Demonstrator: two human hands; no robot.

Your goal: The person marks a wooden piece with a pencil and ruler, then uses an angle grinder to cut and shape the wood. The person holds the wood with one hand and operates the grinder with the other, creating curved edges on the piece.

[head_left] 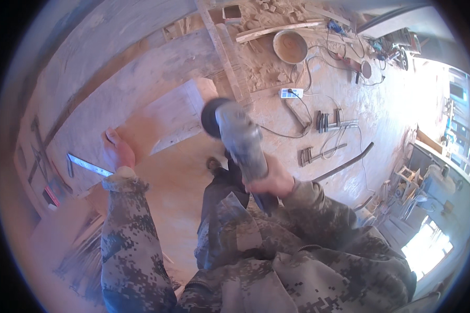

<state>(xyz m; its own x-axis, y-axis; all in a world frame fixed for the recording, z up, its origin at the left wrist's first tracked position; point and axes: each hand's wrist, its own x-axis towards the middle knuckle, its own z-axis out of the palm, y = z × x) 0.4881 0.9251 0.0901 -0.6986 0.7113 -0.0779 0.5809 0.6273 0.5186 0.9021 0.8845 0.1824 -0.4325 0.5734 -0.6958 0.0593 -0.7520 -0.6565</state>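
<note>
My right hand (270,180) is wrapped round the body of a dusty grey angle grinder (240,136). The grinder's dark round disc (211,118) is beside the right end of a pale wooden board (176,116); whether they touch I cannot tell. At the board's left end my left hand (119,150) is closed on its edge, the fingers partly hidden. A metal square (90,166) lies just left of my left wrist. The board rests on a long dusty workbench (156,65).
On the floor to the right lie a power strip (291,93) with cables, several clamps (324,122), a curved dark bar (344,163) and another power tool (356,64). A round pan (290,47) and wood scraps are farther off. Machinery (436,182) stands at the far right.
</note>
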